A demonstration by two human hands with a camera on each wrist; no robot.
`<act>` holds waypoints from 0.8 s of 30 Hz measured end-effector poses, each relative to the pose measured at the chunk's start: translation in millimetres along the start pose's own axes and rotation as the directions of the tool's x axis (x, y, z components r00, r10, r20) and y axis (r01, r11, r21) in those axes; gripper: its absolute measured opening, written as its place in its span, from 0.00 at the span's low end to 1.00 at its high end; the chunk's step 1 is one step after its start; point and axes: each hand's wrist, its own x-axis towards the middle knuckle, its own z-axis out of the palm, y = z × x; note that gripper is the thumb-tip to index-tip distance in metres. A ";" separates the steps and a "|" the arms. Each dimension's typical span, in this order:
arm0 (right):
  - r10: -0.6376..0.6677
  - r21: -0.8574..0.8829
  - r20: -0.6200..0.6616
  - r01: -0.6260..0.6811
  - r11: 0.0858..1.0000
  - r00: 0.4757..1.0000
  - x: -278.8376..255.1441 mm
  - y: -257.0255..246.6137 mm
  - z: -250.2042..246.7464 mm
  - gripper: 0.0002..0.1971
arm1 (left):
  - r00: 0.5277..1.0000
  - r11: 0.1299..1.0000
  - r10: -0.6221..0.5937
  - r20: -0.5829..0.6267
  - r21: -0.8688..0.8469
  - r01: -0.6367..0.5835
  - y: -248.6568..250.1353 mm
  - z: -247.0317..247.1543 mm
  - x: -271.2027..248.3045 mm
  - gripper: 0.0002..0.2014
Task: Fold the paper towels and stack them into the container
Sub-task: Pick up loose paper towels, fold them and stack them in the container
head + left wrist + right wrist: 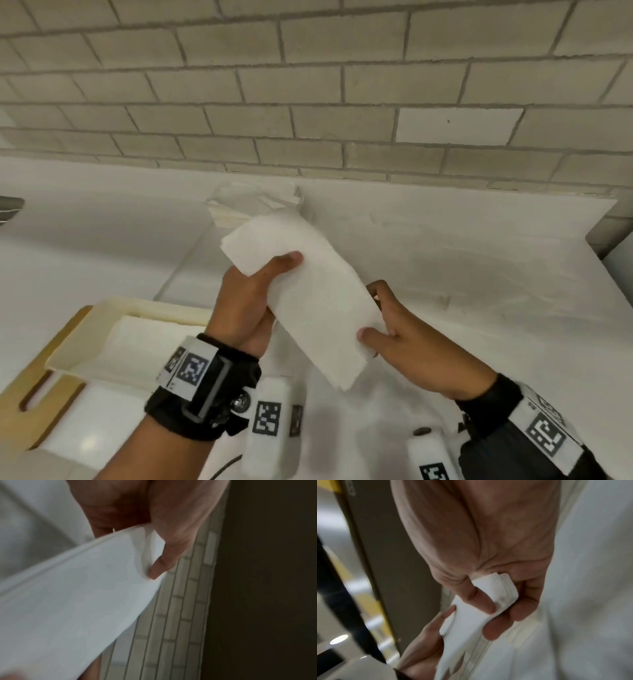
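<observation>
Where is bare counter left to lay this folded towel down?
Bare counter lies right of the right hand, up to the brick wall. Crowded: the container at left already holds towels, and a paper stack sits behind the folded paper towel.

Your head camera looked down over both hands from above; each wrist camera sat close behind its own palm, and all three shared the folded paper towel (310,301).

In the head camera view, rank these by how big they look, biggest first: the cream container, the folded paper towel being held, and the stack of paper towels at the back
1. cream container, partly hidden by the left arm
2. folded paper towel, nearer the camera, so these two rank unsurely
3. stack of paper towels, farthest away and partly covered
</observation>
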 end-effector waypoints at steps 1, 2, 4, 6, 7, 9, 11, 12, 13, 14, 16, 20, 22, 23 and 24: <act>-0.026 -0.030 0.042 0.027 0.999 0.999 10.9 -14.6 8.5 0.10 | 0.998 0.998 0.053 -0.047 0.020 -0.052 20.2 -22.1 0.6 0.20; -0.058 -0.055 0.073 0.062 0.997 0.996 22.2 -28.8 17.8 0.09 | 0.990 0.994 0.103 -0.099 0.057 -0.098 38.6 -45.8 0.9 0.18; -0.114 -0.086 0.118 0.124 0.989 0.986 46.4 -55.8 39.3 0.09 | 0.966 0.975 0.182 -0.185 0.164 -0.153 72.7 -94.8 -1.1 0.17; -0.149 -0.114 0.163 0.169 0.979 0.975 71.9 -77.9 65.1 0.10 | 0.944 0.934 0.238 -0.228 0.319 -0.158 99.1 -143.3 -4.4 0.21; -0.158 -0.138 0.189 0.185 0.973 0.969 84.0 -87.2 78.4 0.10 | 0.936 0.895 0.266 -0.232 0.419 -0.151 108.5 -166.1 -6.5 0.22; -0.169 -0.212 0.239 0.221 0.952 0.956 105.8 -100.7 105.4 0.12 | 0.917 0.756 0.333 -0.219 0.643 -0.121 119.9 -207.5 -10.1 0.20; -0.175 -0.324 0.258 0.256 0.911 0.950 123.2 -107.1 132.4 0.13 | 0.913 0.569 0.371 -0.169 0.819 -0.079 121.3 -241.6 -10.1 0.19; -0.164 -0.395 0.254 0.257 0.882 0.953 129.9 -108.8 145.0 0.15 | 0.923 0.475 0.364 -0.127 0.877 -0.066 118.2 -254.9 -9.3 0.20; -0.154 -0.465 0.249 0.257 0.847 0.956 135.8 -107.8 156.4 0.16 | 0.936 0.386 0.346 -0.073 0.920 -0.071 113.1 -265.1 -7.7 0.22; -0.134 -0.521 0.256 0.254 0.815 0.957 140.4 -105.2 166.8 0.18 | 0.947 0.309 0.320 -0.016 0.947 -0.088 106.1 -274.3 -5.0 0.24; -0.074 -0.594 0.286 0.238 0.768 0.955 148.5 -99.9 185.3 0.21 | 0.967 0.219 0.251 0.051 0.970 -0.108 91.7 -290.1 1.8 0.28; 0.032 -0.730 0.316 0.222 0.646 0.948 155.7 -89.3 197.7 0.29 | 0.988 0.057 0.097 0.118 0.991 -0.124 70.4 -304.2 12.8 0.38; 0.047 -0.763 0.299 0.209 0.612 0.953 155.6 -87.9 202.4 0.28 | 0.962 -0.157 0.092 0.259 0.957 -0.243 68.9 -305.7 13.0 0.40; 0.053 -0.786 0.290 0.206 0.583 0.956 155.2 -87.7 204.5 0.27 | 0.934 -0.308 0.102 0.342 0.904 -0.297 69.8 -306.0 11.2 0.40; 0.061 -0.813 0.288 0.210 0.544 0.956 155.7 -88.0 207.2 0.27 | 0.906 -0.428 0.129 0.403 0.847 -0.316 71.5 -305.4 9.4 0.39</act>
